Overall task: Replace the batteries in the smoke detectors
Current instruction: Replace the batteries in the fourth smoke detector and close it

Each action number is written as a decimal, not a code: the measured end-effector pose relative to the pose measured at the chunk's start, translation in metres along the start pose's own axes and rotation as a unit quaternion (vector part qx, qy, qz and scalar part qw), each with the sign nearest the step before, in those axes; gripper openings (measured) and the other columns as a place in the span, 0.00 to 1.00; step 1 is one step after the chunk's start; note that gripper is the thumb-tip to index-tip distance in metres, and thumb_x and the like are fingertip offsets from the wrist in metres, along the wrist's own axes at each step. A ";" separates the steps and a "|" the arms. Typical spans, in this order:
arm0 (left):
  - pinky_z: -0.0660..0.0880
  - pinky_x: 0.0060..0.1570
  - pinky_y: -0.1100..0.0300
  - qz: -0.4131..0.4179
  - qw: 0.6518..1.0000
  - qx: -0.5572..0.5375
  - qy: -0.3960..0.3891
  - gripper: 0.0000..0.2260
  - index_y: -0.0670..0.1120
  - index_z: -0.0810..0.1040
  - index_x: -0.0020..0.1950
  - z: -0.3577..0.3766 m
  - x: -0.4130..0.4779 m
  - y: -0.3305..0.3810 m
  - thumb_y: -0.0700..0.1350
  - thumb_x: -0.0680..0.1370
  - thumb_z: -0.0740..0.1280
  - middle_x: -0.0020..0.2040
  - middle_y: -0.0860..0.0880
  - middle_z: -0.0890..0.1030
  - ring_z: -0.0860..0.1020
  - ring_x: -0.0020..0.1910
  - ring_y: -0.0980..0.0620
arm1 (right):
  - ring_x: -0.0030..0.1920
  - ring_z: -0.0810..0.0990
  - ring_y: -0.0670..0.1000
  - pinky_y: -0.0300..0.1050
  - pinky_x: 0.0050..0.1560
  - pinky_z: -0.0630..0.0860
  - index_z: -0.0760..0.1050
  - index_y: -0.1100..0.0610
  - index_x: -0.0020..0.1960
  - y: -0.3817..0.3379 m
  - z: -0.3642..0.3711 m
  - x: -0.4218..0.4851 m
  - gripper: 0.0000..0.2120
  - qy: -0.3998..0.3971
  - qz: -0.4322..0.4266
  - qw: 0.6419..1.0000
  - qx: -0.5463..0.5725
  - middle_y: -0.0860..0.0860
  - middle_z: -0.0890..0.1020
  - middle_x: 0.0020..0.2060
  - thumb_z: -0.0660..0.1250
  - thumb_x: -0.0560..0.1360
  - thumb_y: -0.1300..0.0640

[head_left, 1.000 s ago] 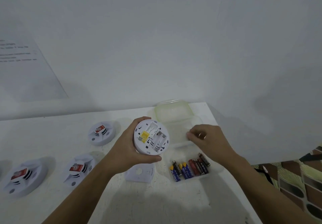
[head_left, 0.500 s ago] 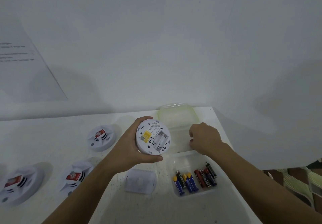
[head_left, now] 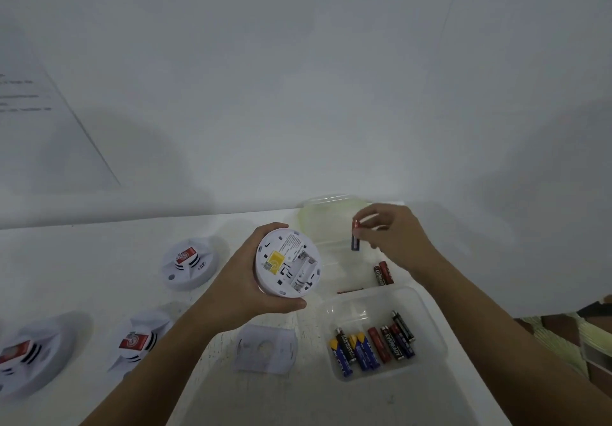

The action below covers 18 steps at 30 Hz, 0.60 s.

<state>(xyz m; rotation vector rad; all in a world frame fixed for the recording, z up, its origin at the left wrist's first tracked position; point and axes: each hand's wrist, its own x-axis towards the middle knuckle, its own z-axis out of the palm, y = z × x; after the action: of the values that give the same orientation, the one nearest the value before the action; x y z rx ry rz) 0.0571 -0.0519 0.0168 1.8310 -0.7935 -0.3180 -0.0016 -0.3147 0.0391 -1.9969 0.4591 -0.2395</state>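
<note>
Above the table (head_left: 99, 260), the left hand (head_left: 238, 280) grips an open detector (head_left: 288, 263) whose bay looks empty, while at its 3 o'clock the right hand (head_left: 397, 243) pinches batteries (head_left: 355, 243), so refitting it and three more detectors (head_left: 188, 265) at 9 o'clock seemingly remains.

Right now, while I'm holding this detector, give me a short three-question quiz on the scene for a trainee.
1. True or false: the right hand pinches a battery.
2. The left hand holds the smoke detector showing its: A back, B front, C edge only?
3. Fill in: the detector's battery bay looks ____.
Key: 1 true; 2 A; 3 empty.
</note>
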 end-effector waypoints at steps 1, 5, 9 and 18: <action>0.80 0.58 0.61 0.002 1.000 -0.003 0.000 0.42 0.54 0.69 0.70 0.000 0.000 0.001 0.41 0.62 0.85 0.63 0.58 0.78 0.76 0.65 0.54 | 0.30 0.77 0.44 0.35 0.34 0.74 0.83 0.54 0.47 -0.009 -0.002 -0.003 0.05 0.010 -0.008 0.999 0.051 0.51 0.86 0.38 0.75 0.73 0.63; 0.80 0.57 0.59 0.004 1.000 -0.012 -0.004 0.42 0.54 0.69 0.71 0.001 0.000 0.007 0.40 0.62 0.85 0.64 0.57 0.78 0.76 0.66 0.52 | 0.31 0.75 0.46 0.35 0.34 0.72 0.83 0.55 0.48 -0.032 0.002 -0.021 0.05 0.011 -0.055 0.990 0.132 0.50 0.85 0.36 0.74 0.74 0.62; 0.80 0.57 0.60 0.013 1.000 -0.013 0.004 0.41 0.54 0.70 0.70 0.001 -0.004 0.015 0.40 0.62 0.85 0.63 0.58 0.78 0.77 0.65 0.54 | 0.34 0.76 0.46 0.41 0.39 0.73 0.82 0.54 0.49 -0.046 0.017 -0.043 0.05 0.013 -0.087 0.980 0.177 0.51 0.86 0.38 0.74 0.74 0.61; 0.79 0.51 0.66 0.023 0.998 -0.017 0.048 0.41 0.53 0.69 0.69 -0.003 -0.039 0.032 0.38 0.61 0.85 0.59 0.62 0.79 0.78 0.62 0.56 | 0.37 0.83 0.51 0.44 0.39 0.80 0.80 0.55 0.48 -0.054 0.048 -0.087 0.05 0.024 -0.125 0.974 0.187 0.52 0.85 0.38 0.74 0.74 0.62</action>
<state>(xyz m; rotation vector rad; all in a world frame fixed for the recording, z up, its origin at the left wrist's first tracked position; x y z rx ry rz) 0.0181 -0.0310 0.0409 1.7803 -0.7582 -0.2124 -0.0515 -0.2173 0.0686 -1.6756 0.1730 -0.4956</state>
